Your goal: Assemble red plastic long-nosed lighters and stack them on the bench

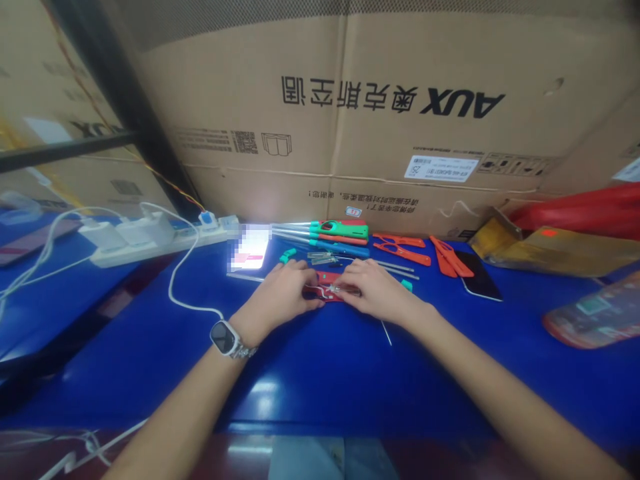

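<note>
A red lighter shell half (330, 276) lies on the blue table between my two hands, small parts and a thin white wire inside it. My left hand (283, 293) grips its left end, fingers closed. With pinched fingers, my right hand (380, 290) holds a small clear part (345, 289) at the shell's right side; its exact kind is partly hidden. Just beyond lie small clear-and-metal pieces (323, 257), a teal piece (287, 255) and thin metal rods (400, 269). Another teal piece (407, 285) sits by my right hand.
Long-nosed lighters (345, 231) and orange shell halves (407, 251) lie at the back, before a large cardboard box (310, 147). A lit phone (255, 248) and power strip (120, 252) are left. At right are a dark phone (480, 277) and a clear container (595, 313).
</note>
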Motion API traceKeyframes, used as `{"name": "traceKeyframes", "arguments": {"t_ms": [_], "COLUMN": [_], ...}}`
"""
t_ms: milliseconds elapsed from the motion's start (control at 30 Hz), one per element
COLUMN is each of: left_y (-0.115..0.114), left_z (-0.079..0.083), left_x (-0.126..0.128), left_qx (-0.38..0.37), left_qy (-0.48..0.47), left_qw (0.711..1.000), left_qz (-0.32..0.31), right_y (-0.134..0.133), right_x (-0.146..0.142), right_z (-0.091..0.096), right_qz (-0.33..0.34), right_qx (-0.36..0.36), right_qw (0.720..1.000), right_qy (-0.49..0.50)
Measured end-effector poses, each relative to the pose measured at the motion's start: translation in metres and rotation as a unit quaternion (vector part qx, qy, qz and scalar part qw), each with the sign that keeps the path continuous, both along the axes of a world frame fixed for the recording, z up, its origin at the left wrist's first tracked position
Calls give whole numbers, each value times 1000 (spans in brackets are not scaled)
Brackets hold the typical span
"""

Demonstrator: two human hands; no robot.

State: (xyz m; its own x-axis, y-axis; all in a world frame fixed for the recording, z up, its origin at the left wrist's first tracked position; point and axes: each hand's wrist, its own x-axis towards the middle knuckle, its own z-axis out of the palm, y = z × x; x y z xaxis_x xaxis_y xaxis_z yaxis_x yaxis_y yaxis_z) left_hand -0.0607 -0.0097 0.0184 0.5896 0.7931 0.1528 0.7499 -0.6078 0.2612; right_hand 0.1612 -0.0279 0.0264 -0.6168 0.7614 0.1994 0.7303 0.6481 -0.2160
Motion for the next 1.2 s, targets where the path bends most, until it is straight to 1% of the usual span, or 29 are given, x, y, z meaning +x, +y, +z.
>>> {"name": "traceKeyframes", "arguments": {"t_ms": [133,200,333,433,567,767,967,1100,1200], "left_y": [1,1,1,1,2,-1,-3,-1,0], "left_z": [-1,0,2,2,0,1,2,0,-2], "left_x": [-1,-2,-2,-2,0,2,8,10,11], "left_qx": [-36,-42,-15,-19,-16,4,17,16,3], "left_qy": [-22,-35,-25,-14,-13,-7,-74,-94,-108], "left_qw": [999,998,1000,1000,1000,1000,997,995,994], "left_qz": [20,27,-4,-6,0,7,-27,-25,-19], "right_y": [0,2,4,4,0,-4,-8,-9,-9], "right_x": [6,9,12,11,7,1,-4,-6,-7], "right_z": [-11,-16,-26,-30,-32,-30,-27,-28,-31], "right_qz": [8,11,8,-4,-19,-30,-34,-30,-33], "right_qx": [-22,-31,-33,-16,12,31,52,68,59], "right_qw": [998,996,992,993,993,990,987,979,975], "right_qy": [57,87,122,118,113,132,150,189,213]}}
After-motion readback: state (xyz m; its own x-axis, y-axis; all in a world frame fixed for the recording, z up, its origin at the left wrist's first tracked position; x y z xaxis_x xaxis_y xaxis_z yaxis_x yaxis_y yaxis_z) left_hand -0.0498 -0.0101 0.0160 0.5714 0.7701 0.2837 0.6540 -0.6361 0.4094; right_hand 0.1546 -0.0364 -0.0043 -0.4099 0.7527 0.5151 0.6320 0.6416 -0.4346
